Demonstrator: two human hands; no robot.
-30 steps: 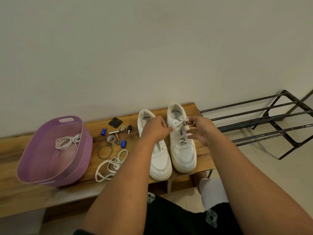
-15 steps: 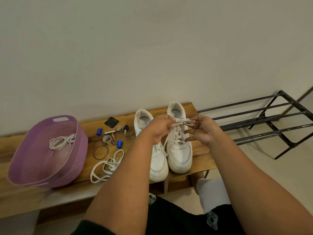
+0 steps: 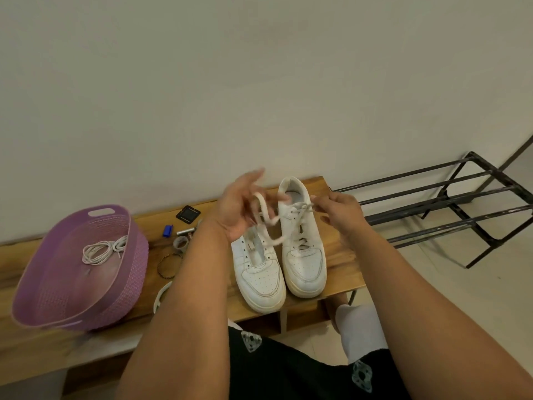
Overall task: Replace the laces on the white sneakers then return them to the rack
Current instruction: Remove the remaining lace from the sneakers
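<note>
left hand (image 3: 240, 209) blurred, flat lace (image 3: 161, 295) mostly behind forearm

Both hands (image 3: 240, 209) (raised) on lace (image 3: 266, 217)

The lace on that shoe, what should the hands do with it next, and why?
Probably keep pulling it out. The left hand lifts a loose loop of lace while the right hand pinches it at the top eyelets of the right sneaker, which is still laced lower down.
</note>
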